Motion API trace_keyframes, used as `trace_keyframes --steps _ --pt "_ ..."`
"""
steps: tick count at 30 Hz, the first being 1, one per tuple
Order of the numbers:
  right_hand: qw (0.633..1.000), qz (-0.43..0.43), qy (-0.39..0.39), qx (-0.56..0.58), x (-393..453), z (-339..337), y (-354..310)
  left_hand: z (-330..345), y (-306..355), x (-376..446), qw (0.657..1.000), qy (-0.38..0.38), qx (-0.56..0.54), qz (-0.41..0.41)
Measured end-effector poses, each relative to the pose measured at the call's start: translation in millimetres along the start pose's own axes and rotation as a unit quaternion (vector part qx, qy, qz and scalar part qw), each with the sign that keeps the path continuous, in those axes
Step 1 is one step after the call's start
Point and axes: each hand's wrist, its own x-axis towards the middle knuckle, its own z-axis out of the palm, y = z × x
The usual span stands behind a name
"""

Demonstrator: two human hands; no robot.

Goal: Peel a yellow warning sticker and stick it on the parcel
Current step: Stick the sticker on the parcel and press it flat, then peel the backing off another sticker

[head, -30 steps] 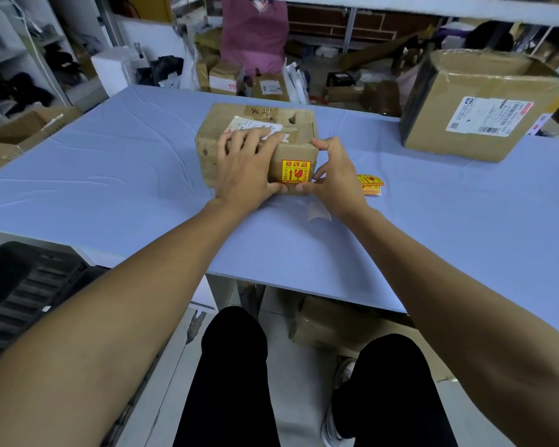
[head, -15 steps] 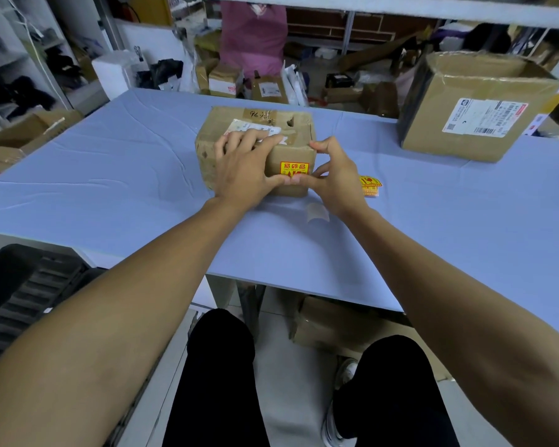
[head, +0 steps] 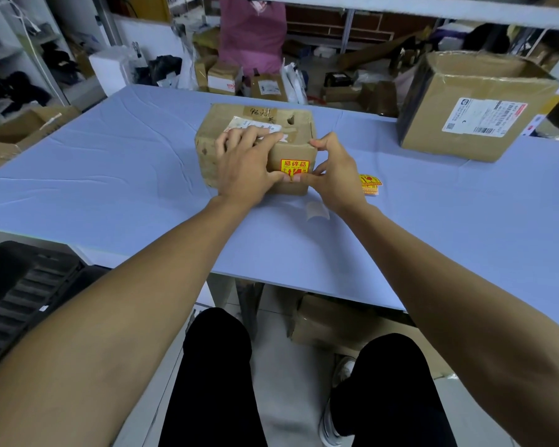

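A small brown cardboard parcel (head: 223, 124) with a white label on top stands mid-table. A yellow warning sticker (head: 295, 166) with red print lies flat on its near face. My left hand (head: 244, 167) rests on the parcel's top and front, its thumb on the sticker's lower edge. My right hand (head: 333, 175) holds the parcel's right front corner, its fingertips meeting the left thumb at the sticker's bottom. A small stack of yellow stickers (head: 370, 184) lies on the table just right of my right hand.
A pale backing paper (head: 317, 210) lies on the blue table (head: 126, 175) below my right wrist. A large cardboard box (head: 471, 108) stands at the back right. Boxes and clutter fill the floor beyond the far edge. A black crate (head: 17, 285) sits low at left.
Both thumbs have slid onto the sticker's lower edge, covering its bottom part. My right hand's fingers have moved up around the parcel's right corner.
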Motion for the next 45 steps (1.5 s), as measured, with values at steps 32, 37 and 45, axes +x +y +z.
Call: trace_keyframes --steps 32,37,45 --pt "0.987 0.089 -0.08 -0.104 -76.0 -34.0 11.9 4.8 86.2 -65.5 0.934 -0.179 -0.283 -0.125" --pt "0.988 0.136 0.008 -0.067 -93.5 -48.1 11.1 0.4 104.7 -74.6 0.828 -0.177 -0.473 -0.244" --pt "0.966 0.155 0.046 0.204 -115.6 -76.7 6.7 -14.6 136.1 -67.3 0.682 -0.203 -0.619 -0.333"
